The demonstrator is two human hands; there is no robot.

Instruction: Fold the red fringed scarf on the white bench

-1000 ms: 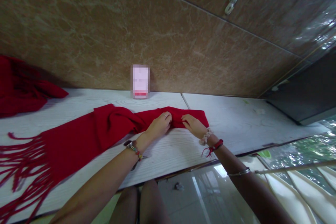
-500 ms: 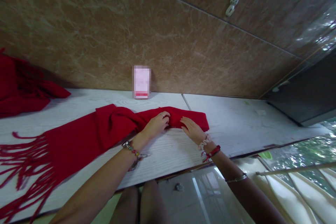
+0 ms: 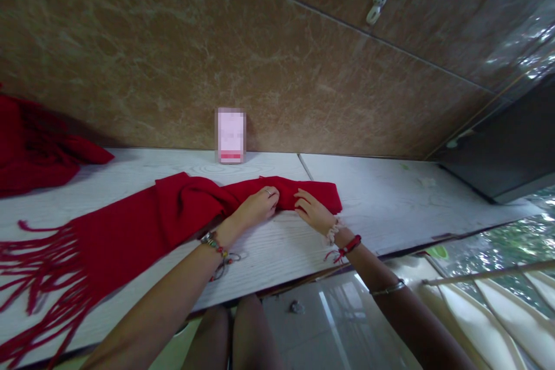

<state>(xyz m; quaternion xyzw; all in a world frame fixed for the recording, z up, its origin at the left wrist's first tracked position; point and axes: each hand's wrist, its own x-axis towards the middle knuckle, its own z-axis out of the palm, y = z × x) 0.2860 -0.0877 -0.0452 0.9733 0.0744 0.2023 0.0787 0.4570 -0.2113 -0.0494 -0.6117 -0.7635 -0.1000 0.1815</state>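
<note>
Red scarf flat along the pale wood-grain bench: fringe out at 8 o'clock, folded end dead ahead at 12, under both hands.

Change over the last second: small.
- Left hand: a shade further toward 9 along the near edge.
- Right hand: likewise a shade toward 9, fingertips down from a raised pinch to lying low on the cloth.
- No real shift of the folded end, tip at 1 o'clock as before.

Reads as tidying the fold in place, not moving it.

Grip, left: fingers curled shut over the scarf's near edge, ring on top, cloth bunched beneath.

Grip, right: fingers loosely bent, tips on the edge. Pinched or only pressing, cannot tell.

Look of the scarf: deep red, soft, matte. Doubled and rumpled from 10 to 12, single smooth layer toward the fringe, strands splayed loose.

Elsewhere: second red cloth heaped at 9 against the brown wall. Blurred pink card upright at 12, just behind the scarf.
</note>
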